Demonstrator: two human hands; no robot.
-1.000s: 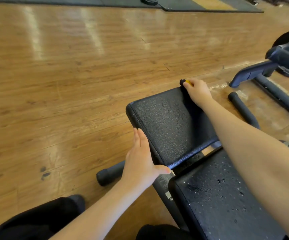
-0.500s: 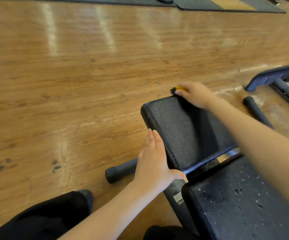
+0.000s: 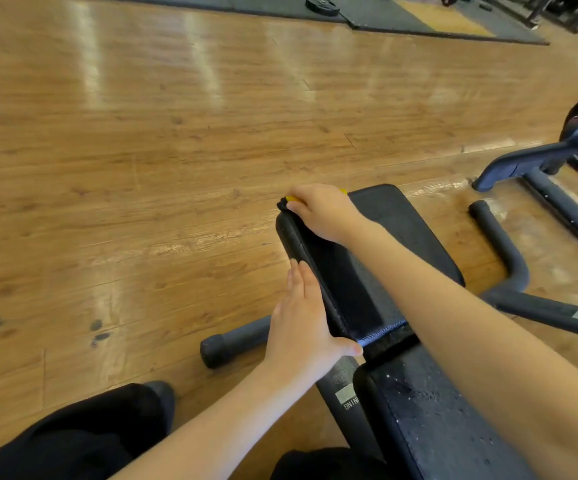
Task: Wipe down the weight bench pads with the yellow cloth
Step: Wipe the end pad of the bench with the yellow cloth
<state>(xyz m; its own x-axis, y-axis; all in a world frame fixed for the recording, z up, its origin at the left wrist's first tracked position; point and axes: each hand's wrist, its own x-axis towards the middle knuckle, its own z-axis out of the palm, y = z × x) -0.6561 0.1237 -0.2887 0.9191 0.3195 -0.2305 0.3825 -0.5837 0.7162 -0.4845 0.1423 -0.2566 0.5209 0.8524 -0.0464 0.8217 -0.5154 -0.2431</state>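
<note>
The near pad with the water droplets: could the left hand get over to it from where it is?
Probably yes. The left hand lies flat against the far pad beside the gap, and the near pad starts right there, with nothing between them.

The far bench pad (image 3: 405, 237) is covered in black, finely grained, leather-like upholstery with a dull sheen, and a stitched seam is seen along its near edge. The near bench pad (image 3: 429, 417) shows the same black grained covering, flecked with pale specks or droplets. The floor (image 3: 142, 168) is laid in glossy wood-look planks on which streaks of light are reflected. The bench frame (image 3: 509, 268) is finished in matt black. The mat (image 3: 384, 19) appears matt and dark grey.
</note>
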